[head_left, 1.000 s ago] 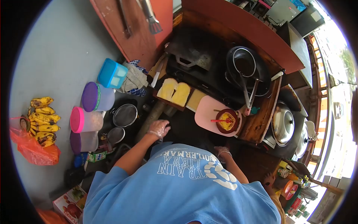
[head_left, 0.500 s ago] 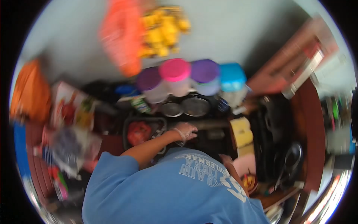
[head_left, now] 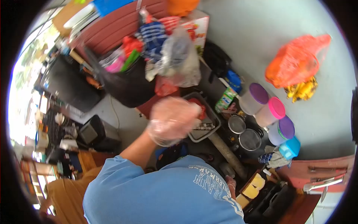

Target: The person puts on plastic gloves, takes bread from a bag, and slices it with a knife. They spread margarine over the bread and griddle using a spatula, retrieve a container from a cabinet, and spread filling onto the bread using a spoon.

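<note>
My left hand [head_left: 173, 119], in a clear plastic glove, is raised beside the left edge of a grey tray [head_left: 216, 128]. Motion smears its fingers, so I cannot tell what, if anything, they hold. Inside the tray lie a red item [head_left: 201, 111], partly covered by the hand, and a black-and-white patterned piece [head_left: 204, 126]. My right hand [head_left: 231, 183], also gloved, hangs low by a box with yellow pieces [head_left: 255, 185]. My blue shirt hides part of that hand, and its fingers do not show clearly.
A black bin [head_left: 126, 87] with bags stands upper left. Lidded containers [head_left: 269, 111] line the wall beside two round sieves [head_left: 250, 139]. An orange-red bag [head_left: 296, 61] hangs by bananas [head_left: 302, 89]. Brown clothing [head_left: 71, 194] shows lower left.
The view has swung left, bringing the bin and the floor into sight. My left hand has moved from right of the tray to its left side and come up closer to the camera.
</note>
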The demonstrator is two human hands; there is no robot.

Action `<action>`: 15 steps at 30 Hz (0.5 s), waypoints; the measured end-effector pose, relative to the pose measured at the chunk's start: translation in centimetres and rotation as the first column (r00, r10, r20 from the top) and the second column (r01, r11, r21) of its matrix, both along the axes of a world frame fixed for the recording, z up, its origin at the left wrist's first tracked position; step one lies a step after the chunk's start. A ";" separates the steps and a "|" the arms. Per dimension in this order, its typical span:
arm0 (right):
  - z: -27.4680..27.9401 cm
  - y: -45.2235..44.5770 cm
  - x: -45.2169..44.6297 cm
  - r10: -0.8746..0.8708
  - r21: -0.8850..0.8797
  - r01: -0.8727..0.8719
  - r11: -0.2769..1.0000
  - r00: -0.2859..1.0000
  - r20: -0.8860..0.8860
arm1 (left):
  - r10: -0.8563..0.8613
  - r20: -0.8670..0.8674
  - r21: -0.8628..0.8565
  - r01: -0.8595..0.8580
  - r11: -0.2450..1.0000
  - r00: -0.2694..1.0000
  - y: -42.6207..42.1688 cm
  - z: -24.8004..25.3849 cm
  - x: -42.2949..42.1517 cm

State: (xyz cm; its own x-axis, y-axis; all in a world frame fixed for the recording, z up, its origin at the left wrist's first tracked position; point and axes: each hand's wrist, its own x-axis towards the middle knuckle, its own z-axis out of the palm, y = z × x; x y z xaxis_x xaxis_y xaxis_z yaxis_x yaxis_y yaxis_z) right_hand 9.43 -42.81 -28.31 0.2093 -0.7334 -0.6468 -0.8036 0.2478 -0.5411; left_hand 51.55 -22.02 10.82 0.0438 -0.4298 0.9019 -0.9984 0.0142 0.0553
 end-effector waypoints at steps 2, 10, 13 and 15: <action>-0.5 -0.7 -0.2 0.232 -0.099 -0.234 0.967 0.972 -0.028 | 0.303 0.038 -0.239 -0.286 0.928 0.952 6.6 2.1 1.8; -1.3 -1.9 -1.5 0.148 -0.102 -0.137 0.985 0.983 0.105 | 0.542 -0.836 0.112 -0.940 0.323 0.087 28.9 -21.9 22.1; 4.7 0.0 0.5 -0.019 -0.041 0.024 0.999 0.992 0.123 | 0.805 -0.592 0.473 -0.790 0.390 0.043 24.5 -25.2 20.2; 2.7 -1.1 -0.7 -0.034 0.013 0.032 0.999 0.964 0.263 | 0.795 -0.605 0.446 -0.811 0.379 0.039 23.0 -25.2 21.2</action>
